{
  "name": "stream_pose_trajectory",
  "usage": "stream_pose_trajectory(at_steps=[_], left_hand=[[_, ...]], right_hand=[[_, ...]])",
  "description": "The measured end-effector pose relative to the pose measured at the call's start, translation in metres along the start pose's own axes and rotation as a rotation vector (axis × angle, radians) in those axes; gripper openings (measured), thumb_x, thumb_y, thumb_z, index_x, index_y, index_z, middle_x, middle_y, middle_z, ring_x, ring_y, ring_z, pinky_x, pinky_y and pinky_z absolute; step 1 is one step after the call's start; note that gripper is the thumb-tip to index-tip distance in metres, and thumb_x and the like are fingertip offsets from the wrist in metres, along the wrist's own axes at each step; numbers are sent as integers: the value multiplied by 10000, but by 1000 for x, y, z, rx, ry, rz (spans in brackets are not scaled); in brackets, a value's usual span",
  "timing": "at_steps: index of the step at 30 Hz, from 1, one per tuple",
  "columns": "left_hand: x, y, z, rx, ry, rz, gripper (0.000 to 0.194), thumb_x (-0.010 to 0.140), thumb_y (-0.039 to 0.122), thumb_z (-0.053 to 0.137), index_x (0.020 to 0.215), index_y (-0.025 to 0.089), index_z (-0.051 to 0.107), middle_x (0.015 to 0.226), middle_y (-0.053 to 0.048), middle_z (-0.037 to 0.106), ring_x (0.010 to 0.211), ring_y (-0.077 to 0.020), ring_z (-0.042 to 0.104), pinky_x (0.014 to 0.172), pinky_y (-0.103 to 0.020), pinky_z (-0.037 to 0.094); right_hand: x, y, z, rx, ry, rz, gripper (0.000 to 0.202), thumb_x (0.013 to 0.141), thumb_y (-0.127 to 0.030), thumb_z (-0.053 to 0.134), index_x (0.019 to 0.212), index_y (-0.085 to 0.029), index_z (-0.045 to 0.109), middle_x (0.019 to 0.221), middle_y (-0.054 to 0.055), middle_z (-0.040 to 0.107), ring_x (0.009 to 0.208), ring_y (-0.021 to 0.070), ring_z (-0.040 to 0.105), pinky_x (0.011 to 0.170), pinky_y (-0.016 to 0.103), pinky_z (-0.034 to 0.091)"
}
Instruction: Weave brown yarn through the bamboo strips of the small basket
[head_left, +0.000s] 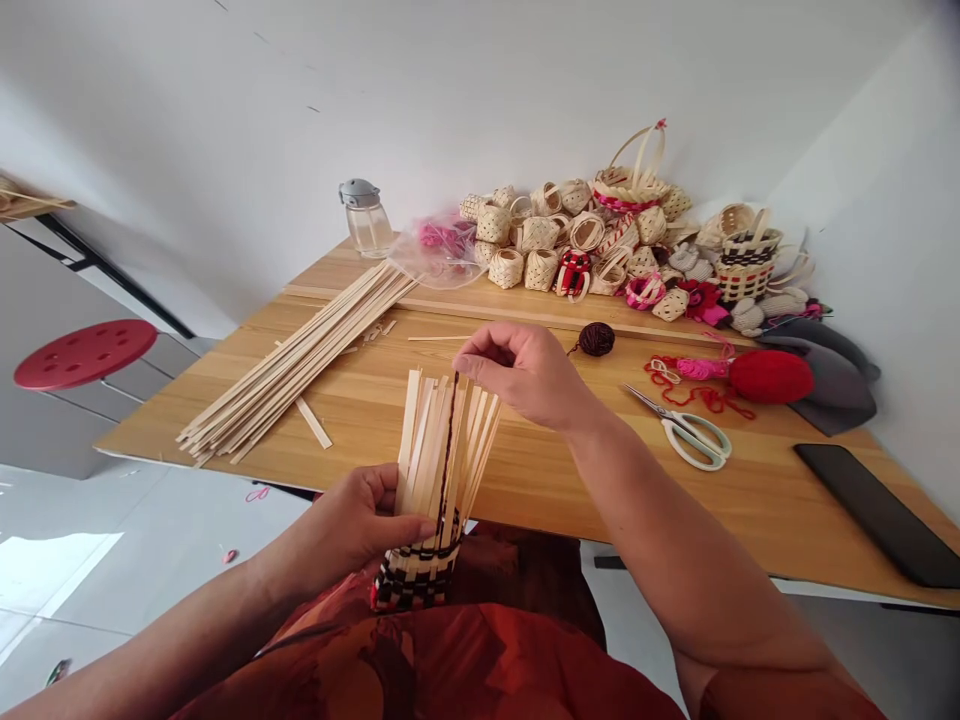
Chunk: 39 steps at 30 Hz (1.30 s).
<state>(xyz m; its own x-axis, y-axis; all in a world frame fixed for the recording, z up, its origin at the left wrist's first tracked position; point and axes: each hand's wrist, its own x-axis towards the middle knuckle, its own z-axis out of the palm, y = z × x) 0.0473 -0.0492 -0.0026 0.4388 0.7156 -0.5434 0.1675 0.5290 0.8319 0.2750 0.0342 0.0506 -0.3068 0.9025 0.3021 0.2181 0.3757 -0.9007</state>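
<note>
A small half-woven basket [417, 578] rests on my lap, banded in dark and pale checks, with long pale strips [429, 430] standing up from it. My left hand [375, 515] grips its left side, thumb across the front of the strips near the woven rim. Above the strip tops, my right hand [506, 365] pinches the upper end of a dark brown yarn [448, 440], which runs down taut among the strips to the weave. A dark brown yarn ball [596, 339] lies on the table beyond my right hand.
On the wooden table [540, 480] lie a bundle of pale strips [300, 360], scissors [686, 430], a red yarn ball [771, 376] and a black phone [874, 512]. Several small woven baskets [538, 233] are heaped at the back beside a lidded glass jar [366, 220]. A red stool [86, 353] stands left.
</note>
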Motion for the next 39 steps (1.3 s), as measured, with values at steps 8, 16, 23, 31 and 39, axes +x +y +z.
stream_pose_trajectory(at_steps=[8,16,23,31,39], left_hand=[[0,-2,-7,-74,-11,4,374,634,314,921,910,166,717,821,-47,801,784,-220,755,712,-285,590],[-4,-2,-13,-22,73,-46,291,643,303,916,811,168,720,745,-45,795,569,-150,689,406,-170,440],[-4,1,-10,76,100,-46,247,692,268,878,722,159,659,605,13,726,407,-53,515,351,-130,325],[-11,0,-10,68,134,-5,269,681,307,882,728,145,673,527,25,660,389,-55,482,350,-144,308],[-9,2,-7,119,75,6,215,758,333,830,779,156,709,642,-10,730,449,-78,559,392,-156,385]], right_hand=[[-17,12,-8,-133,179,70,178,840,-309,703,755,-155,674,672,-15,607,587,99,471,559,252,366],[-93,25,-42,-285,97,343,198,859,-340,667,736,-195,611,622,-29,511,561,115,425,520,261,332],[-125,40,-43,-627,-470,488,127,816,-232,626,692,-204,637,645,5,646,575,155,528,551,282,330],[-135,22,-26,-680,-782,325,153,780,-87,614,692,-212,621,764,10,698,846,210,609,856,369,354],[-134,26,-34,-914,-652,357,134,819,-130,629,707,-202,642,767,50,704,859,269,610,826,441,350]])
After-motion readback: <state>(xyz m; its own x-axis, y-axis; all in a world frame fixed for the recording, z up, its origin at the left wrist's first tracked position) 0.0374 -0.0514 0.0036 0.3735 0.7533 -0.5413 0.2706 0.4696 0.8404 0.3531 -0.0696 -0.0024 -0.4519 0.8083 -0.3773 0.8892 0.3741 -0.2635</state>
